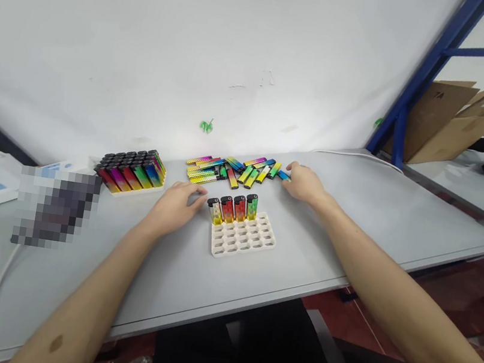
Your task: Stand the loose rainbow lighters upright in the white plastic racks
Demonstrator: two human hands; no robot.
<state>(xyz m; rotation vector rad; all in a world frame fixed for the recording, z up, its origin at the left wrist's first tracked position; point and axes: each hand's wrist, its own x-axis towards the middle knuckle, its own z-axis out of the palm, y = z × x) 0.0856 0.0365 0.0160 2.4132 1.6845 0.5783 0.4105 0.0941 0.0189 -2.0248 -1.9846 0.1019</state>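
While L grip (pixel 175 205) gapes a bit near white plastic rect. tray (pixel 243 249), R grip (pixel 305 183) meets slim blue lighter (pixel 283 175), can't tell if pinching

Four lighters (pixel 239 208) in tray (pixel 243 238); right fingers (pixel 293 165) at blue lighter (pixel 283 175).

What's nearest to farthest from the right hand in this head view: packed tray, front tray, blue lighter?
From the right hand:
1. Blue lighter, at its fingertips.
2. Front tray, left, toward the viewer.
3. Packed tray, farther left, past the left hand.
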